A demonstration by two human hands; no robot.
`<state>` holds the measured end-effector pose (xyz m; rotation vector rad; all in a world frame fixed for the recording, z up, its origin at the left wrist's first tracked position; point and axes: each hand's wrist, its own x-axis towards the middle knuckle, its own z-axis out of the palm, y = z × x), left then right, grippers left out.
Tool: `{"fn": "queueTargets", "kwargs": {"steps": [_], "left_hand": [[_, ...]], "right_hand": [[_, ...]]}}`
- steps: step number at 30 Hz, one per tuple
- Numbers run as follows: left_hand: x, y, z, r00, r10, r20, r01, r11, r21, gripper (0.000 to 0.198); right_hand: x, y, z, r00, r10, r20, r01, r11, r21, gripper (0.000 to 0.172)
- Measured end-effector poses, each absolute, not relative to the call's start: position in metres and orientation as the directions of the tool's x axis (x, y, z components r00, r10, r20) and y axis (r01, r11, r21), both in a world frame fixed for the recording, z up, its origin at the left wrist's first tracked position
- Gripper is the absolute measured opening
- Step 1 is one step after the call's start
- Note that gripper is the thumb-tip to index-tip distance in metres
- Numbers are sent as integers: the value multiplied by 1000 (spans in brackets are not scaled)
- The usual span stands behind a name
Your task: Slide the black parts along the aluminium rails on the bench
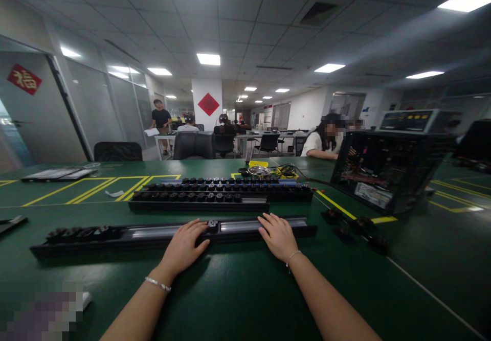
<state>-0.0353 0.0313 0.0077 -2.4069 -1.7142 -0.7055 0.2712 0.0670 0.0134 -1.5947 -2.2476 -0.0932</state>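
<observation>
A long black channel rail (153, 232) with a silvery inner strip lies across the green table in front of me. My left hand (184, 245) rests over its middle, fingers stretched out and thumb apart. Its fingertips are beside a small black part (213, 225) sitting in the channel; whether they touch it I cannot tell. Farther right, my right hand (279, 236) lies on the rail with its fingers extended and spread, holding nothing. Several similar black parts (79, 232) sit in a row at the rail's left end.
Behind are more black rails (199, 206) filled with black parts. Several loose black parts (362, 224) lie at right, near an opened computer case (387, 172). A metal bowl (259, 170) and cables (287, 170) are at the back. A co-worker (322, 141) sits across the table.
</observation>
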Motion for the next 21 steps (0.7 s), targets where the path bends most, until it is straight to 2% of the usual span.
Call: {"fn": "queueTargets", "kwargs": {"steps": [21], "left_hand": [[-31,31,7,301,863,407,921,-374,112,44]], "right_hand": [[271,67,13,-276,900,337,925,344,-163,45]]}}
